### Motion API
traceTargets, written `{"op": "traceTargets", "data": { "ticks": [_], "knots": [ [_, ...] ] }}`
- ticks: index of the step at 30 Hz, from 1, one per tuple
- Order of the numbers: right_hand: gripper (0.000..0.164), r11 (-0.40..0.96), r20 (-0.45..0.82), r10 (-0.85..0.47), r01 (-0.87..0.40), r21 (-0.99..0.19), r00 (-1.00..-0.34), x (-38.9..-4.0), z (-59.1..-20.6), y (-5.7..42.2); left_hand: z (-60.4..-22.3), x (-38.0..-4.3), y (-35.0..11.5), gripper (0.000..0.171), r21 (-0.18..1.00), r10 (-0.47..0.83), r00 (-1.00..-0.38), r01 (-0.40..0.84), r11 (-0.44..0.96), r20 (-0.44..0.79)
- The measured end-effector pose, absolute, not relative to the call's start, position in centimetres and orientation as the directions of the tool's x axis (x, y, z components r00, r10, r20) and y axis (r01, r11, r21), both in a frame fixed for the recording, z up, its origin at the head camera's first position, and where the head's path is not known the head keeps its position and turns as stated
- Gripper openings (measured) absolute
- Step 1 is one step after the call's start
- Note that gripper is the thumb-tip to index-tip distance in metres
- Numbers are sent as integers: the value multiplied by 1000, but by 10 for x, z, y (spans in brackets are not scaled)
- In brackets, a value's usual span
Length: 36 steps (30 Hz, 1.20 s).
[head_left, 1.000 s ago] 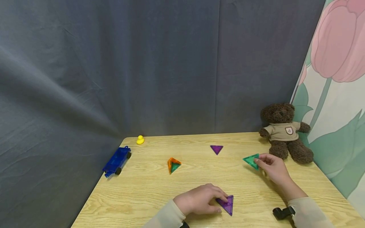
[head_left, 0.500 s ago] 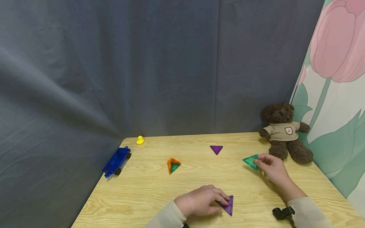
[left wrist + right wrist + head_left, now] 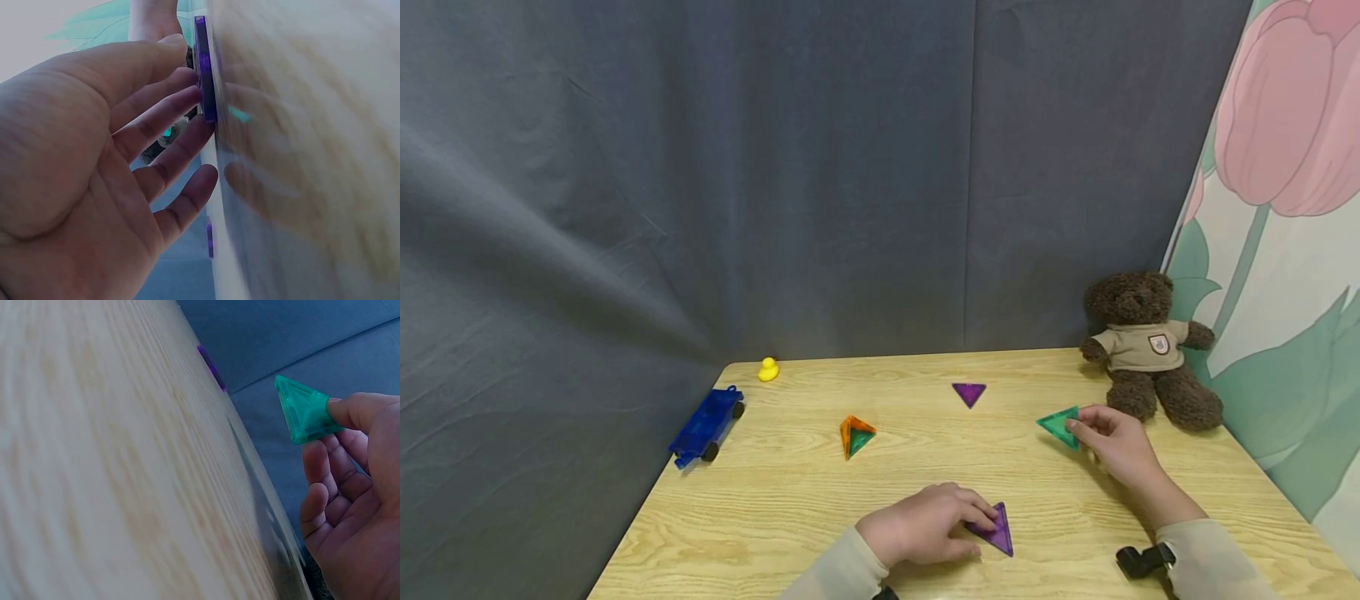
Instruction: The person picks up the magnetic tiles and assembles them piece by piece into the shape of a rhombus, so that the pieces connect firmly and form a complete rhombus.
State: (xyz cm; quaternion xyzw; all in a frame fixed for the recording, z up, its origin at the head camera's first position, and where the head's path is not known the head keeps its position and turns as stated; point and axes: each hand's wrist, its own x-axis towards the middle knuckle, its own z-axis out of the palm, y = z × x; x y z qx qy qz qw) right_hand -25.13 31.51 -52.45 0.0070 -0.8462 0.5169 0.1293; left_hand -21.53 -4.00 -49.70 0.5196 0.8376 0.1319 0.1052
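Observation:
With fingertips on its top face, my left hand point(image 3: 925, 525) touches a purple triangular magnetic tile point(image 3: 1002, 540) lying flat near the front of the table. In the left wrist view, the fingers are loosely extended against that purple tile point(image 3: 204, 69), and the thumb stays apart from it. My right hand point(image 3: 1120, 446) pinches a green triangular magnetic tile point(image 3: 1057, 427) between thumb and fingers. The right wrist view has this green tile point(image 3: 305, 411) held above the tabletop, tilted.
Orange and green tiles point(image 3: 848, 435) stand joined left of centre on the table point(image 3: 737, 517). Farther back lies another purple triangular tile point(image 3: 970, 393). A blue toy car base point(image 3: 707, 425) and yellow duck point(image 3: 768, 369) are at left; a teddy bear point(image 3: 1146, 350) sits at right.
Under my left fingers the purple tile has turned slightly and shifted a little away from the front edge. My right hand stays nearly still with the green tile.

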Motion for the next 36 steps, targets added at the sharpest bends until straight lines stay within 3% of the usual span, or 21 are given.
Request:
{"op": "traceTargets", "data": {
  "ticks": [10,36],
  "knots": [
    [33,442,223,104,-156,-883,-969,-250,-524,315,-498,-220,-43,39,300,890,-455,849,435,0],
    [30,431,226,57,-180,-884,-972,-254,-518,302,-502,-243,-58,38,386,804,-595,740,551,-8]
  ]
}}
